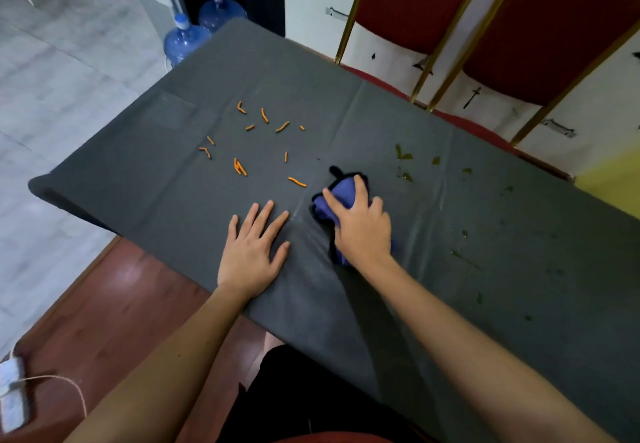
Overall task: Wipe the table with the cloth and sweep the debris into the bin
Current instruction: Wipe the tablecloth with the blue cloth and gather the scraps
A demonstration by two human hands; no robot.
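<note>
Two bare hands rest on a table (346, 103) covered with a dark grey, matte cloth cover that shows soft creases. The right hand (363, 231) presses down on a crumpled blue cloth (341, 191) with a dark border; its fingers are curled over the soft folds and grip them, near the middle of the table and a little toward the near edge. The left hand (251, 252) lies flat just beside it, palm down, fingers spread and holding nothing, close to the near edge. Thin orange crumbs (239, 167), short and bent like small sticks, are scattered toward the left end of the table. Wet greenish stains (403, 156) with irregular shapes spot the cover toward the right end. Past the far edge stand two chairs (408, 3) with red padded backs and shiny gold metal frames. Beyond the far left corner stand two blue translucent water bottles (185, 41) on a pale tiled floor. No writing can be read.
</note>
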